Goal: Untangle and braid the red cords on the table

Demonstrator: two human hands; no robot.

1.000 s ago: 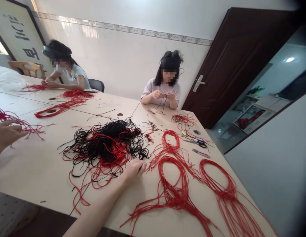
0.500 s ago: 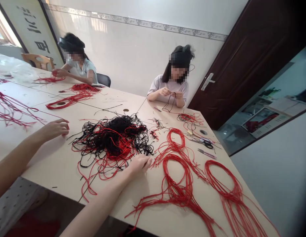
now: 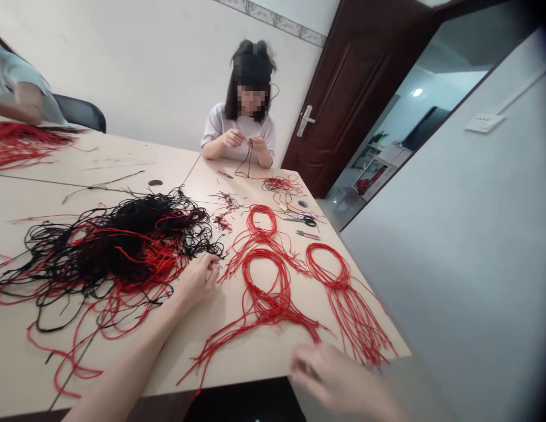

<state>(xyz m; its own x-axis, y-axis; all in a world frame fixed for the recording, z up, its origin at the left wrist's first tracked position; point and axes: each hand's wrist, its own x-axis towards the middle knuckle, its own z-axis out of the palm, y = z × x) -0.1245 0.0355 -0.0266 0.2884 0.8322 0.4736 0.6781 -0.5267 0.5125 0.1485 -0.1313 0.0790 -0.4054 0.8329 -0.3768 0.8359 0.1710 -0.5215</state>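
Note:
My left hand [image 3: 203,274] rests on the pale table at the right edge of a tangled heap of black cord [image 3: 123,240] and red cord [image 3: 158,261]. Its fingers are curled in, and whatever they hold, if anything, is hidden. Smeared by motion, my right hand [image 3: 319,372] is over the table's near edge, just below a looped red cord bundle [image 3: 266,299]; its grip cannot be read. Another looped red bundle [image 3: 329,269] lies to the right, and a smaller one [image 3: 261,225] lies farther back.
Scissors [image 3: 305,220], a pink-handled cutter [image 3: 308,235] and a grey ring [image 3: 302,204] lie at the right. Across the table a person [image 3: 240,126] handles dark cord. Another person [image 3: 29,97] is at far left, beside red cord [image 3: 21,143]. A door [image 3: 329,88] stands behind.
The view has swung right, so the table's contents appear farther left. My right hand has come in from the lower right. Another hand at the left is out of view.

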